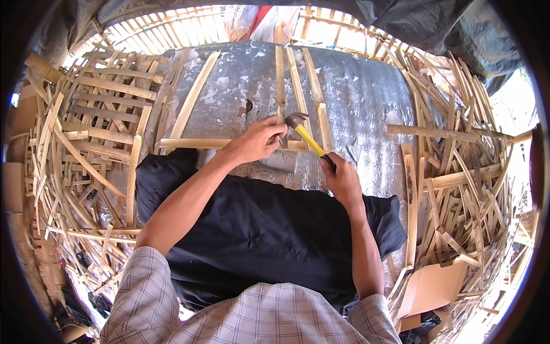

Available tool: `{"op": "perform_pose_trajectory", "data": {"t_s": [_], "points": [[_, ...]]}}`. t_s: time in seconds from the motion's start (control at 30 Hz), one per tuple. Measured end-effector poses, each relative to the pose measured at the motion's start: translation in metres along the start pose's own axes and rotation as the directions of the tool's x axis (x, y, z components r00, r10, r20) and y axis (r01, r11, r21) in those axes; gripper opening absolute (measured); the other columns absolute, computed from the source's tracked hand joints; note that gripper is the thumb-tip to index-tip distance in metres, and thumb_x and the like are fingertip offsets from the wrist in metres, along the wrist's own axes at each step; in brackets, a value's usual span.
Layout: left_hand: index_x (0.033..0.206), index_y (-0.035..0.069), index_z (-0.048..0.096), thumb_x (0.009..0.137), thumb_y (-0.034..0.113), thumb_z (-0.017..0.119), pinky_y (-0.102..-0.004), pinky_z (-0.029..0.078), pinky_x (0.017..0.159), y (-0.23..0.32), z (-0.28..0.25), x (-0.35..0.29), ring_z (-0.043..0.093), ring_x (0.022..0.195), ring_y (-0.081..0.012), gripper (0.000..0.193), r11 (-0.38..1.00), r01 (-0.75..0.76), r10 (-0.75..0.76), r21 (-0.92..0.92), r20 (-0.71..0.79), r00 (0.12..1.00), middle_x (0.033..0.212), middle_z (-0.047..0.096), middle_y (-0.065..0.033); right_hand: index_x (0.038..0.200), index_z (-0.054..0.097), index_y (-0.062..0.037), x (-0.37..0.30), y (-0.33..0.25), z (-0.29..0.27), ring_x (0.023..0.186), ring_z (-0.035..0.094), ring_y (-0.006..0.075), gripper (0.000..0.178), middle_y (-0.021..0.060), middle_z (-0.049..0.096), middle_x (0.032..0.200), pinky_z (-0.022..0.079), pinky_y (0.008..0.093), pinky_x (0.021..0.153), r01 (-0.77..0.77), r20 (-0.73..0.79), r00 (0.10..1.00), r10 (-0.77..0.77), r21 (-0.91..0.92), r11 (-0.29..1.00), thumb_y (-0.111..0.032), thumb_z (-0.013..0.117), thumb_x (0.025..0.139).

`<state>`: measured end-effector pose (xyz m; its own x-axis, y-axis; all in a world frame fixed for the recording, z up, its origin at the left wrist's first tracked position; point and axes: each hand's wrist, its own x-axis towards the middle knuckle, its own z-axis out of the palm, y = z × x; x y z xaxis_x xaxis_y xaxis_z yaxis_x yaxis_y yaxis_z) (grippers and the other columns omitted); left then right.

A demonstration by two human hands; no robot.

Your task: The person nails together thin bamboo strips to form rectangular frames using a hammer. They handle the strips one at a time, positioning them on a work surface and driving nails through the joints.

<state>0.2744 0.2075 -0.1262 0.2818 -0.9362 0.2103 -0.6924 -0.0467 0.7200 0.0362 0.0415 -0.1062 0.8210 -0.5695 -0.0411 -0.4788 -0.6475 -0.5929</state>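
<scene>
My right hand [345,182] grips the black end of a claw hammer [309,139] with a yellow handle. The hammer's head lies just right of my left hand's fingertips, over the bamboo slats. My left hand [258,139] is closed in a pinch; what its fingers hold, if anything, is too small to make out. It rests above a crosswise bamboo slat [197,143] near its meeting with a lengthwise slat [280,74]. Two more lengthwise slats, a middle one [298,86] and a right one [315,83], run away from me beside it.
A worn silvery sheet [366,109] covers the floor ahead, with another slat [195,94] lying at its left. Woven bamboo panels [109,103] are stacked on the left. Loose bamboo strips [458,172] pile up on the right, near a cardboard box [432,289]. Black cloth [258,235] covers my legs.
</scene>
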Motion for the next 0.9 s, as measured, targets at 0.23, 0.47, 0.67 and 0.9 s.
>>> {"op": "perform_pose_trajectory", "data": {"t_s": [0.23, 0.47, 0.67, 0.9], "points": [[0.099, 0.000, 0.062, 0.095, -0.005, 0.063, -0.0388, 0.054, 0.082, -0.0004, 0.0004, 0.0022, 0.063, 0.092, -0.0274, 0.006, 0.989, -0.029, 0.028, -0.146, -0.006, 1.000, 0.098, 0.059, -0.0105, 0.104, 0.067, -0.0067, -0.0004, 0.0023, -0.0012, 0.081, 0.066, 0.0505, 0.026, 0.0244, 0.068, 0.076, 0.050, 0.0586, 0.068, 0.007, 0.000, 1.000, -0.007, -0.012, 1.000, -0.033, 0.065, 0.104], [0.100, 0.000, 0.063, 0.097, 0.001, 0.067, -0.0418, 0.052, 0.085, 0.0015, -0.0028, 0.0035, 0.065, 0.094, -0.0303, 0.006, 0.997, -0.002, 0.002, -0.077, 0.005, 1.000, 0.101, 0.061, -0.0114, 0.107, 0.069, -0.0087, -0.0003, -0.0014, -0.0038, 0.080, 0.066, 0.0506, 0.024, 0.0241, 0.068, 0.076, 0.051, 0.0584, 0.068, 0.017, -0.011, 1.000, -0.017, -0.007, 1.000, -0.033, 0.065, 0.104], [0.103, 0.001, 0.065, 0.098, 0.002, 0.067, -0.0425, 0.052, 0.085, 0.0063, -0.0060, 0.0035, 0.066, 0.095, -0.0314, 0.006, 0.999, 0.030, -0.029, -0.014, 0.036, 0.999, 0.102, 0.062, -0.0108, 0.107, 0.069, -0.0091, -0.0006, 0.0015, -0.0035, 0.080, 0.066, 0.0507, 0.023, 0.0245, 0.068, 0.077, 0.051, 0.0583, 0.068, 0.002, 0.003, 1.000, -0.002, -0.017, 1.000, -0.031, 0.066, 0.103], [0.104, 0.002, 0.068, 0.097, 0.001, 0.068, -0.0418, 0.054, 0.085, 0.0066, -0.0034, 0.0018, 0.066, 0.095, -0.0299, 0.008, 1.000, 0.011, -0.012, 0.027, 0.028, 1.000, 0.102, 0.063, -0.0098, 0.108, 0.069, -0.0092, -0.0006, -0.0037, -0.0068, 0.081, 0.066, 0.0500, 0.021, 0.0243, 0.068, 0.078, 0.051, 0.0576, 0.069, -0.014, 0.018, 1.000, 0.014, -0.003, 1.000, -0.030, 0.066, 0.104]]}}
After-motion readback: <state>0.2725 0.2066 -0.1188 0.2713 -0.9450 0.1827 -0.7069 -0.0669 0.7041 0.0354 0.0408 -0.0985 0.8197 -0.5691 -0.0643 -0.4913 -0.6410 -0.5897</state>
